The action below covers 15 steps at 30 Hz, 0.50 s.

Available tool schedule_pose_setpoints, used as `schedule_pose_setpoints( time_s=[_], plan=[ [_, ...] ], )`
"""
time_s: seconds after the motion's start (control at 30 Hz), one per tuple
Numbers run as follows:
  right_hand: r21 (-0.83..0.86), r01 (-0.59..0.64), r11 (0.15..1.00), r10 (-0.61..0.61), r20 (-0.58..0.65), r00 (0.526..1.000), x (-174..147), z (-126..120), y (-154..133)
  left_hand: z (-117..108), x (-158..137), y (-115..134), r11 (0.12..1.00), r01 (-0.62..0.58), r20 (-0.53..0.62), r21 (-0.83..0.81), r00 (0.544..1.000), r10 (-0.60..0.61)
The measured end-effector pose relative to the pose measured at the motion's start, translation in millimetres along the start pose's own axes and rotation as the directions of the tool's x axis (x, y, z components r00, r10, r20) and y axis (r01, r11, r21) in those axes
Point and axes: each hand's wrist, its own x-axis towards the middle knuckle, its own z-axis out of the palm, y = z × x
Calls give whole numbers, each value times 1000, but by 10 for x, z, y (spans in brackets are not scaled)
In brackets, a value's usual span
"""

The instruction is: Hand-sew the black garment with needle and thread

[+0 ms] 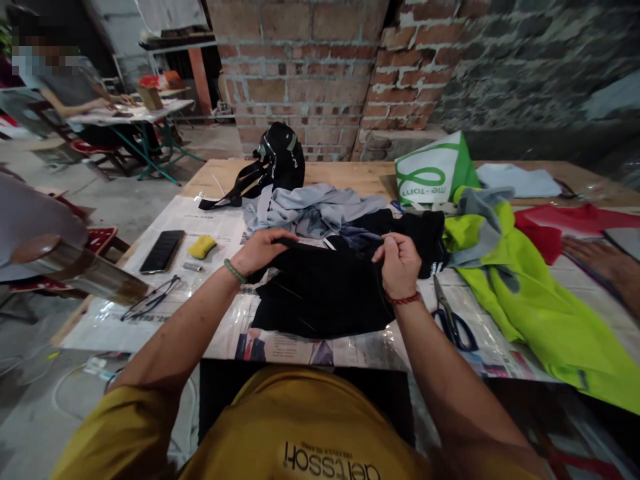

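A piece of black cloth (325, 290), perhaps a garment, is stretched between my two hands at the front of the table. My left hand (265, 250) grips its upper left edge, with the thumb and fingers closed on it. At the upper right edge, my right hand (401, 263) pinches the cloth between thumb and curled fingers. The lower part rests over newspaper. Just beyond it lie a crumpled grey garment (315, 207) and another black garment (425, 237) with white stripes. Scissors (453, 320) with dark handles lie right of my right wrist.
Left on the table are a phone (163, 251), a yellow sponge (202, 247), glasses (153, 297) and a metal flask (95, 273). Behind stand a black bag (283, 157) and a green-white bag (433, 170). A neon-yellow garment (530, 287) covers the right side. Another person's hand (607, 267) is at far right.
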Motion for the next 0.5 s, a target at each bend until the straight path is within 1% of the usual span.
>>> schedule_pose_setpoints(
  time_s=[0.07,0.17,0.23,0.27,0.33,0.37,0.4,0.43,0.5],
  plan=[
    [69,2,998,-6,63,998,90,125,-22,-96,-18,84,1000,15,5,5,1000,-15],
    [98,-27,995,4,225,974,183,364,-3,-165,-81,160,999,-37,35,15,999,36],
    [50,-56,997,35,352,935,212,512,68,-178,-163,165,996,-84,59,43,995,81],
    [5,-56,998,48,420,906,215,569,121,-178,-219,150,993,-100,72,56,993,95],
    [-115,5,993,58,534,844,193,622,245,-167,-356,74,990,-126,105,61,987,119],
    [-175,59,983,51,561,826,169,614,308,-155,-433,13,989,-141,124,53,983,134],
    [-229,112,967,36,560,828,137,581,366,-139,-512,-61,987,-151,153,57,978,141],
    [-273,151,950,17,529,849,99,528,417,-117,-590,-148,985,-153,171,76,976,138],
    [-336,161,928,-15,398,917,14,375,496,-59,-734,-346,975,-139,249,173,964,93]
  ],
)
